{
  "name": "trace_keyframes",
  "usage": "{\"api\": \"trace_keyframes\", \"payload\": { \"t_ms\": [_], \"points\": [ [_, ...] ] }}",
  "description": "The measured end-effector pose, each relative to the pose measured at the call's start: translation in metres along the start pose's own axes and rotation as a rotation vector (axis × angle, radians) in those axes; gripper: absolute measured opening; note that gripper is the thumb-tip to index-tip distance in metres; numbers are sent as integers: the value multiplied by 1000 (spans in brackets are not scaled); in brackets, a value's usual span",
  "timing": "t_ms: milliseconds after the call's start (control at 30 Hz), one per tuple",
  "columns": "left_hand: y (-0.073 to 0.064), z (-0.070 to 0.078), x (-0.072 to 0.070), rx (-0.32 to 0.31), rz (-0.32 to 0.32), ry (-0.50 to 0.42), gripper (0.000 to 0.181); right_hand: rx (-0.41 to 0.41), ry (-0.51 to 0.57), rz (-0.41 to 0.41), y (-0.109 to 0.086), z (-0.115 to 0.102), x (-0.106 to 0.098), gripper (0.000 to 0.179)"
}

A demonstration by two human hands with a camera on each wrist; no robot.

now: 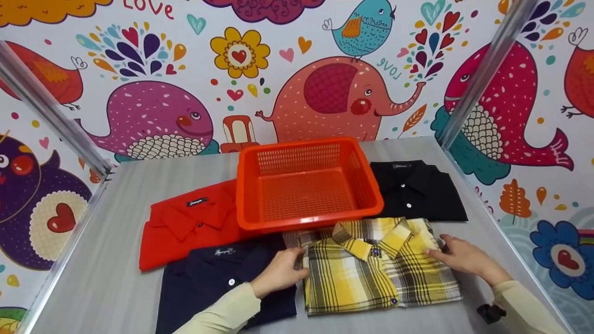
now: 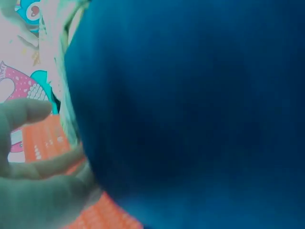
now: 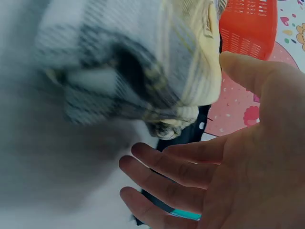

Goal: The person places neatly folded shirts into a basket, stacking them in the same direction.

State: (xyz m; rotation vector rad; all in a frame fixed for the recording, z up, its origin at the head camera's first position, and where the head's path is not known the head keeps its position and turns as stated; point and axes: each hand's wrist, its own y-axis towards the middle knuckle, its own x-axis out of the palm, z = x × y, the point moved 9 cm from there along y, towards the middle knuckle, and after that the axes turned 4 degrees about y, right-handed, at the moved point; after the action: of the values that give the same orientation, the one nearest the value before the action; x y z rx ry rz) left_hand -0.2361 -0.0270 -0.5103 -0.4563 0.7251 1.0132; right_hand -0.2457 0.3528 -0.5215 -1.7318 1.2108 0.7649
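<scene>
A folded yellow plaid shirt (image 1: 348,278) lies at the front, collar toward the basket. My left hand (image 1: 282,272) is at its left edge, fingers loosely spread; their tips are partly hidden in the left wrist view. At the shirt's right side is my right hand (image 1: 464,256), its fingers extended and apart in the right wrist view and its thumb close by the yellow cloth (image 3: 209,71). Under my left forearm lies a folded navy shirt (image 1: 199,283), which fills much of the left wrist view as a blurred dark blue surface (image 2: 190,114).
An orange plastic basket (image 1: 308,220) with nothing in it stands behind the plaid shirt. A folded red shirt (image 1: 185,227) lies to its left, a folded black shirt (image 1: 422,199) to its right. Decorated wall panels with metal posts (image 1: 487,69) border the grey table (image 1: 106,260).
</scene>
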Motion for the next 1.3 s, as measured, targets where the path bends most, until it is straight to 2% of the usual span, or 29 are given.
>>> {"api": "trace_keyframes", "payload": {
  "t_ms": [67,133,267,333,400,567,733,833,933,1067,1167,1200,1300],
  "points": [
    [1,-4,4,-76,5,-55,49,9,67,-17,-1,2,3,82],
    [0,-9,7,-172,-2,-128,46,21,139,-34,-2,4,6,79],
    [-2,-16,15,-345,-49,-263,48,38,267,-80,-2,8,10,74],
    [-3,-19,19,-405,-57,-324,51,42,308,-96,-1,9,12,72],
    [-4,-20,21,-433,-49,-377,52,39,348,-102,-1,9,13,69],
    [-4,-20,27,-427,-40,-503,33,36,425,-88,1,8,15,60],
    [-1,-17,34,-365,-30,-636,26,-62,502,-91,0,0,13,48],
    [1,-14,35,-333,-21,-686,21,-117,568,-104,-2,-5,11,39],
    [0,-10,36,-311,-34,-694,24,-134,652,-138,-5,-10,12,36],
    [-4,-7,37,-316,-76,-689,28,-136,754,-165,-9,-16,11,38],
    [-7,-5,35,-306,-97,-680,40,-147,807,-171,-12,-21,8,40],
    [-8,-5,34,-296,-100,-675,48,-154,821,-176,-13,-23,8,42],
    [-12,-3,29,-255,-109,-661,47,-177,855,-191,-17,-29,6,52]
  ]
}}
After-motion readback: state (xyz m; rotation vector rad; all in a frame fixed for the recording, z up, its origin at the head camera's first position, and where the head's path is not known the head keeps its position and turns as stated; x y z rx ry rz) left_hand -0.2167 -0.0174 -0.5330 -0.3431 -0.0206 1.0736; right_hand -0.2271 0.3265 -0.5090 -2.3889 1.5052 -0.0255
